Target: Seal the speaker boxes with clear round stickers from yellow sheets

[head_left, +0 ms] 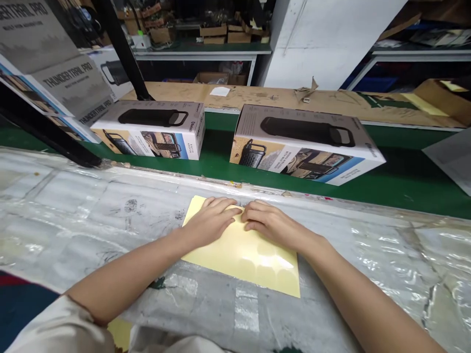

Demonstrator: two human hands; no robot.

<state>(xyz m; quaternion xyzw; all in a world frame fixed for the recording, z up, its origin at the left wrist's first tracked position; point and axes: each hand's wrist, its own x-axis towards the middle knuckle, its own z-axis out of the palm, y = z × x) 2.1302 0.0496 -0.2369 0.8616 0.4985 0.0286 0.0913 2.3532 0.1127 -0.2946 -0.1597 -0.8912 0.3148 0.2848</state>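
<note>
A pale yellow sheet point(243, 260) with a glossy surface and faint rounded shapes lies on the plastic-covered worktop. My left hand point(213, 220) rests on the upper left of this sheet, its fingers stretched toward the right. Close beside it, near the sheet's far edge, my right hand point(270, 223) has its fingers bent and drawn together. Whatever lies between the right fingertips is too small to make out. The fingertips of both hands are almost touching.
Beyond the worktop point(147, 206), a green belt carries two printed speaker boxes, a left box point(147, 130) and a right box point(301, 142). Stacked cartons point(55, 63) stand at the far left behind a black post point(121, 49). A white sheet point(454, 159) shows at the right.
</note>
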